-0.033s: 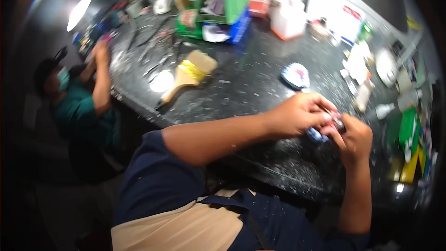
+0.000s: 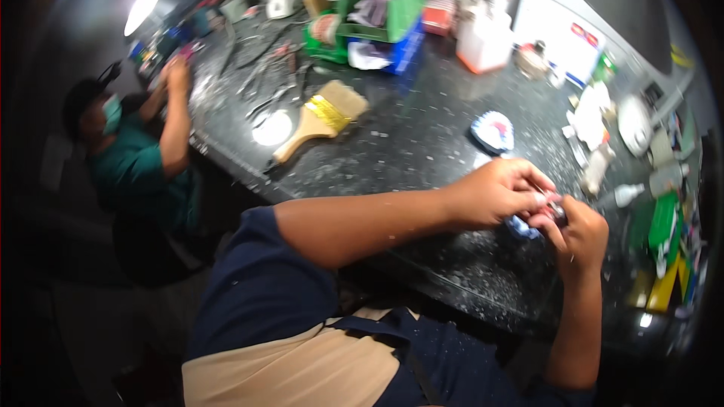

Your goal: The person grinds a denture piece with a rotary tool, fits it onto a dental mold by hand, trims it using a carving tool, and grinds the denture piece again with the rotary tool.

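Both grips are clenched and occupied: the left grip (image 2: pixel 509 192) and the right grip (image 2: pixel 582 230) meet fingertip to fingertip, grasping a small pinkish piece with a shiny, silver-dark part (image 2: pixel 557 212). The piece is held between them, above the near part of the speckled black table (image 2: pixel 422 136), presumably so that one grip steadies it while the other does fine work. Just below the left fingertips is a blue-and-white moulded piece (image 2: pixel 523 227); whether it is held or resting cannot be told. Just beyond the left grip stands a horseshoe-shaped, white-rimmed model on a dark blue base (image 2: pixel 492 132), apparently set there to be within easy reach. A flat, wide brush with pale wooden handle and yellow band (image 2: pixel 320 119) lies well to the left of the grips, seemingly so placed to leave working room. As to appearance, the held piece is small, pink toward its upper side, glinting and darker below; fingers cover most of it, and blur prevents a verdict on its outline or finish.
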`<action>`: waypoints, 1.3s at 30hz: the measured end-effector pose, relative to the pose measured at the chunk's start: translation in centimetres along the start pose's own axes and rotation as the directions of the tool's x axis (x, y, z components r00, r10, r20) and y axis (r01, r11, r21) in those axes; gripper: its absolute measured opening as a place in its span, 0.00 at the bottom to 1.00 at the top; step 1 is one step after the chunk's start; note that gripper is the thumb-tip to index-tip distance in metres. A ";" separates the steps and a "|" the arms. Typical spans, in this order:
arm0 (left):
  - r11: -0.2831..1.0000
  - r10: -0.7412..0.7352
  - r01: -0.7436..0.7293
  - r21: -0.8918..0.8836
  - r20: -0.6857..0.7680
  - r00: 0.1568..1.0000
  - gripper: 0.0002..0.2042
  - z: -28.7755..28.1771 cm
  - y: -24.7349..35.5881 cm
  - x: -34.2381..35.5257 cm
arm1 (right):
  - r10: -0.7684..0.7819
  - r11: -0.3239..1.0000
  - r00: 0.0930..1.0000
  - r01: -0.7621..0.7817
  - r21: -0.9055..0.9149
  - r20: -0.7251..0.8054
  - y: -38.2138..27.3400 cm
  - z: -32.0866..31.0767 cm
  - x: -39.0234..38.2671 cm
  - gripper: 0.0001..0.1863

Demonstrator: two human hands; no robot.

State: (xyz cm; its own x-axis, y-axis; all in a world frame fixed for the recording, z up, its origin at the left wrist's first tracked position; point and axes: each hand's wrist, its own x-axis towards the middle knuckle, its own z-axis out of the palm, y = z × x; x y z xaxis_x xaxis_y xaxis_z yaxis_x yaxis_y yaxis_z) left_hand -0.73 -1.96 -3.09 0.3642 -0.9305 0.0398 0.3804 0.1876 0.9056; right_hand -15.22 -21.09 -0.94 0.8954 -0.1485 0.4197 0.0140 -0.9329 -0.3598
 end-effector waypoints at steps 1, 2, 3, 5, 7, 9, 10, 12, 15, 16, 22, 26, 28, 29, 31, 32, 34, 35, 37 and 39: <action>1.000 0.010 -0.010 -0.022 0.007 1.000 0.15 -0.1 -0.1 -0.1 | 0.001 1.000 1.000 -0.001 -0.024 -0.001 -0.3 -0.2 0.1 0.36; 0.998 0.041 -0.040 -0.045 0.013 0.999 0.15 -0.3 -0.8 0.1 | 0.003 1.000 1.000 -0.003 -0.021 0.013 -0.3 -0.2 0.1 0.36; 0.998 0.057 -0.057 -0.024 0.004 0.998 0.15 -0.2 -0.6 -0.1 | 0.014 1.000 0.999 -0.013 -0.021 0.032 -0.2 -0.3 0.0 0.37; 0.997 0.056 -0.056 -0.044 -0.005 0.998 0.15 -0.2 -0.3 -0.3 | -0.028 0.999 0.999 0.029 -0.033 0.035 -0.3 0.0 0.2 0.37; 0.997 0.072 -0.073 -0.034 -0.024 0.997 0.15 -0.4 -0.5 -0.4 | 0.014 1.000 0.999 -0.013 -0.023 0.039 -0.7 0.1 0.4 0.37; 0.995 0.093 -0.093 -0.027 -0.007 0.996 0.16 -0.5 -0.7 -0.1 | -0.012 0.999 0.999 0.013 -0.044 0.035 0.1 0.3 0.3 0.36; 0.996 0.087 -0.087 -0.021 -0.002 0.996 0.16 -0.7 -0.8 0.1 | -0.006 0.999 1.000 0.008 -0.041 0.030 0.4 0.4 0.3 0.36; 0.996 0.085 -0.085 -0.028 -0.002 0.996 0.16 -0.6 -0.6 0.2 | -0.012 1.000 1.000 0.012 -0.020 -0.010 0.6 0.8 0.3 0.37; 0.995 0.082 -0.082 -0.060 -0.002 0.997 0.16 -0.4 -0.3 0.0 | 0.011 1.000 1.000 -0.011 0.015 0.004 0.5 0.1 0.4 0.37; 0.993 0.083 -0.083 -0.086 -0.003 0.997 0.17 -0.4 -0.2 0.0 | 0.006 1.000 1.000 -0.006 0.015 0.002 0.6 0.1 0.4 0.37; 0.994 0.086 -0.085 -0.067 0.003 0.996 0.17 -0.6 -0.3 0.0 | 0.006 0.980 1.000 -0.005 0.201 -0.002 0.5 0.2 0.4 0.29; 0.991 0.114 -0.113 -0.075 0.007 0.993 0.19 -0.5 -0.2 -0.1 | 0.001 0.972 1.000 -0.003 0.236 0.007 0.8 0.2 0.2 0.26; 0.991 0.116 -0.116 -0.067 -0.001 0.993 0.19 -0.4 0.0 -0.2 | 0.000 0.968 1.000 -0.004 0.249 0.017 1.0 0.2 0.2 0.24; 0.992 0.111 -0.111 -0.063 0.002 0.994 0.20 -0.4 0.1 -0.2 | 0.000 0.968 1.000 -0.005 0.251 0.019 0.9 0.1 0.1 0.24; 0.993 0.104 -0.103 -0.060 0.004 0.995 0.20 -0.4 0.1 -0.2 | 0.054 0.958 0.997 -0.064 0.278 0.046 0.7 -0.1 0.1 0.23; 0.992 0.104 -0.105 -0.074 -0.013 0.994 0.21 -0.3 0.4 -0.4 | 0.055 0.958 0.997 -0.066 0.280 0.047 0.8 -0.2 0.1 0.23; 0.989 0.107 -0.109 -0.098 -0.023 0.994 0.22 -0.3 0.2 -0.3 | 0.098 0.942 0.994 -0.110 0.318 0.053 0.9 -0.2 0.1 0.23; 0.989 0.106 -0.107 -0.099 -0.023 0.994 0.22 -0.4 0.1 -0.2 | 0.099 0.941 0.994 -0.111 0.319 0.054 1.1 -0.2 0.1 0.23; 0.990 0.113 -0.114 -0.079 -0.014 0.994 0.23 -0.4 0.0 -0.2 | 0.070 0.942 0.997 -0.075 0.326 0.026 1.4 -0.1 0.1 0.24; 0.992 0.111 -0.111 -0.053 0.002 0.994 0.23 -0.5 0.1 -0.2 | 0.073 0.934 0.997 -0.079 0.348 0.030 1.5 0.0 0.1 0.24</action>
State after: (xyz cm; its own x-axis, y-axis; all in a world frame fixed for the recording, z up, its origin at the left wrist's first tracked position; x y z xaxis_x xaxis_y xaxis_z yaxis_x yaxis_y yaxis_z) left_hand -0.36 -1.63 -3.22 0.4022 -0.9046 0.1409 0.3826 0.3059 0.8718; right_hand -15.16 -22.47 -1.43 0.9072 -0.2063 0.3667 0.0969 -0.7457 -0.6592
